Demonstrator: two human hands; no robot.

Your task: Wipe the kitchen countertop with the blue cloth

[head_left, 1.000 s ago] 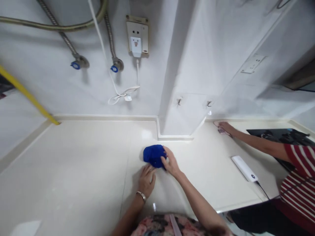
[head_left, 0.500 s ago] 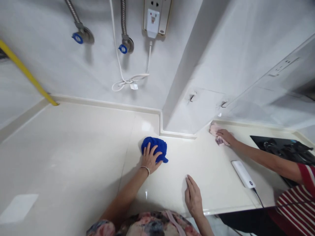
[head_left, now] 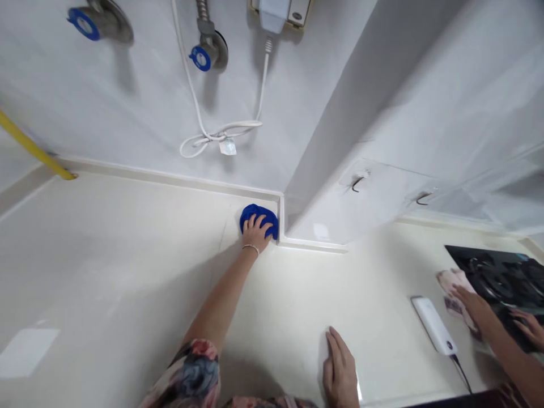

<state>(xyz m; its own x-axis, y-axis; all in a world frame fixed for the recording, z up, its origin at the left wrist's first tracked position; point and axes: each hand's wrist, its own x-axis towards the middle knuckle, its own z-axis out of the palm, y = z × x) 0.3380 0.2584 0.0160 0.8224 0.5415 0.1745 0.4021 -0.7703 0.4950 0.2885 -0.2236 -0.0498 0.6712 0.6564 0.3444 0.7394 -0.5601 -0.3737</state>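
My left hand (head_left: 256,232) presses down on a bunched blue cloth (head_left: 254,211) with its fingers spread and bent over it. The cloth lies on the cream countertop (head_left: 140,238), tucked into the inner corner where the raised edge strip meets the wall pillar. Part of the cloth is hidden under the palm. Near the counter's front edge, my right hand (head_left: 341,368) rests on its side, fingers stretched out and holding nothing.
To the right, a co-worker's hand (head_left: 467,300) holds a pink cloth (head_left: 453,280) beside the black gas hob (head_left: 497,275). A white corded device (head_left: 433,324) lies on the counter. A looped white cable (head_left: 212,136), valves, a yellow pipe (head_left: 34,144) and wall hooks (head_left: 356,182) line the back.
My left hand has slid the blue cloth back into the corner by the pillar. My right hand stays near the front edge. The co-worker's pink cloth has moved from the back strip toward the hob.
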